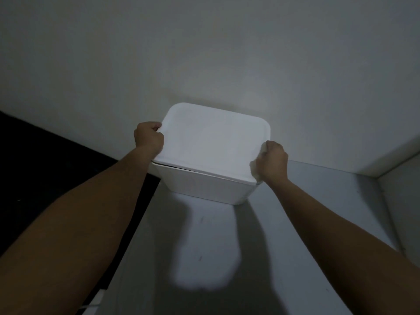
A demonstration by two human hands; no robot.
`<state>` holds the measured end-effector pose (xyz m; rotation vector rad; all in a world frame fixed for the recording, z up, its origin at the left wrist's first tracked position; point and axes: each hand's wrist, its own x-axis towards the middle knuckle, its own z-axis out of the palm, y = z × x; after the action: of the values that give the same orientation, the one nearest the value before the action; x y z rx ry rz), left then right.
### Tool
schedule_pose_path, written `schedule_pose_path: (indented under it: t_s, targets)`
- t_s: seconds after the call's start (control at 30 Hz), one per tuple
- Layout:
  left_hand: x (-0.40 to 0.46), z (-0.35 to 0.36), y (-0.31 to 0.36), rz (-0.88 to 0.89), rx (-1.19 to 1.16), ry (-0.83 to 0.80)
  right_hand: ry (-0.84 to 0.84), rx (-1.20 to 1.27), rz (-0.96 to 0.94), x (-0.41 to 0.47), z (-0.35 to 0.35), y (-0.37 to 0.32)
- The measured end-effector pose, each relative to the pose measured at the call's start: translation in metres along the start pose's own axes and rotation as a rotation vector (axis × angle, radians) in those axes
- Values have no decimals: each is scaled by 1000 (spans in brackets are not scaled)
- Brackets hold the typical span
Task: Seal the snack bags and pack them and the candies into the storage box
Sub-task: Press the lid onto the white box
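Dim grey wall backs a pale shelf surface, and your white storage box sits at its far end, against that wall. Its lid lies between your hands, long axis running left to right, the near-left edge lifted slightly off the rim. Your left hand has its fingers curled over the lid's left edge; your right hand grips the right edge, close to the front corner. Both hands seem equally near, so seating the lid likely calls for pressing down at the gap. You cannot see what is inside the box.
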<state>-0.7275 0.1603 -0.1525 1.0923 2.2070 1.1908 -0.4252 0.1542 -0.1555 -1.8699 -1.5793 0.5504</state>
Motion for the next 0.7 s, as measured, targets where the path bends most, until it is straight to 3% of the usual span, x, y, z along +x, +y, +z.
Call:
schedule_pose_path:
  t_s: [0.37,0.7]
  targets:
    - [-3,5,-12,-6,-109,164,-3,-22,-19,-5,11,2]
    - [-3,3,-22,83,-12,85,-32,-41,2,-11,15,2]
